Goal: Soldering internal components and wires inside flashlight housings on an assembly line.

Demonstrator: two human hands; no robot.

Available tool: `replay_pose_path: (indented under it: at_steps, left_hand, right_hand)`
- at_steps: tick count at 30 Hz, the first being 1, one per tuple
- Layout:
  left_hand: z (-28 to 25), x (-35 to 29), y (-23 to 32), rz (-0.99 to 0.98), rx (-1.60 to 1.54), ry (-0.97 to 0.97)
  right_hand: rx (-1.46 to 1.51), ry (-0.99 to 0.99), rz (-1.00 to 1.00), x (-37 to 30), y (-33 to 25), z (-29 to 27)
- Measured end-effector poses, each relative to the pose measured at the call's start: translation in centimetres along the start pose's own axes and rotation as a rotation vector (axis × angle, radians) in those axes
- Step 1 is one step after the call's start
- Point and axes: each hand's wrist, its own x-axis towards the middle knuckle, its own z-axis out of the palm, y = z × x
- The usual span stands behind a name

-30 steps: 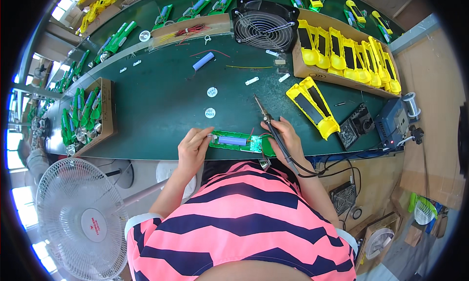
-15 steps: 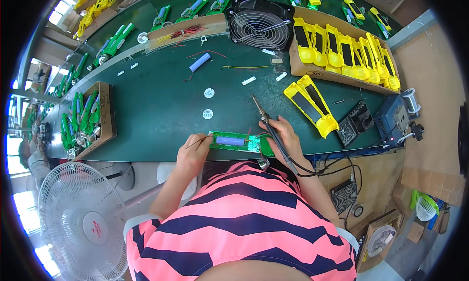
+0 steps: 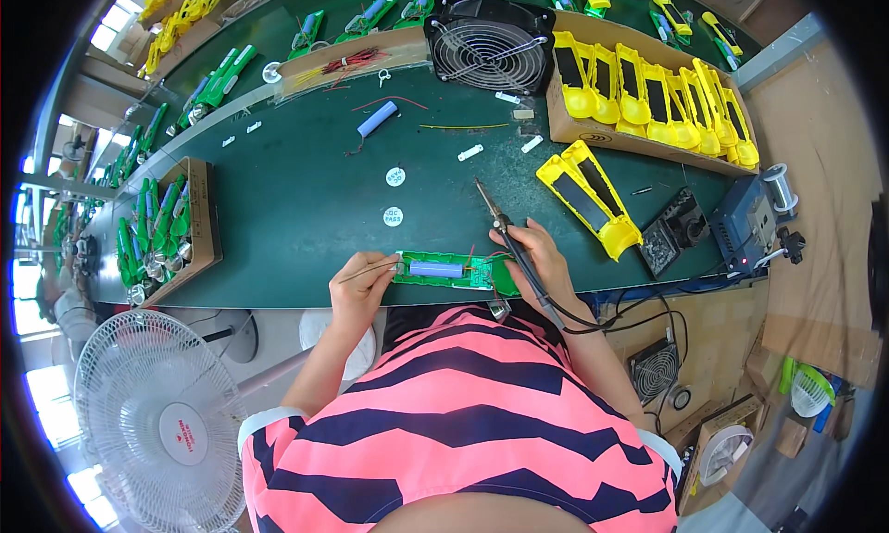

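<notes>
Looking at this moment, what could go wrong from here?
The soldering iron in the right hand points away over the table; if hot, its tip might scorch the red wire if swung back carelessly.
The iron's black cable runs close by the right forearm, so it might snag and jerk the iron.
The left hand pinches a thin tool at the green housing; a slip might nudge the housing.

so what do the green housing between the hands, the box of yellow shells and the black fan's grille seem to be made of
Green housing: probably moulded plastic, slightly glossy, with thin shaped walls.
Box: apparently cardboard, matte, with brown papery sides.
Fan grille: likely metal, its thin wire rings catching light.
</notes>
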Motion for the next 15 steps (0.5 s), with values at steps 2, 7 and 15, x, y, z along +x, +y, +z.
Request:
replay_pose_path:
  at_steps: [2,7,15]
  left_hand:
    - [-0.1,0.1,0.1,0.022,0.049,-0.036]
    - [-0.2,0.4,-0.1,0.058,0.070,-0.087]
    - [-1.9,1.5,0.7,0.286,0.274,-0.397]
  right_hand:
    - [0.002,0.006,-0.003,0.1,-0.1,0.0]
    - [-0.017,-0.007,-0.006,0.1,-0.1,0.0]
    - [-0.010,-0.012,-0.011,-0.1,0.1,0.0]
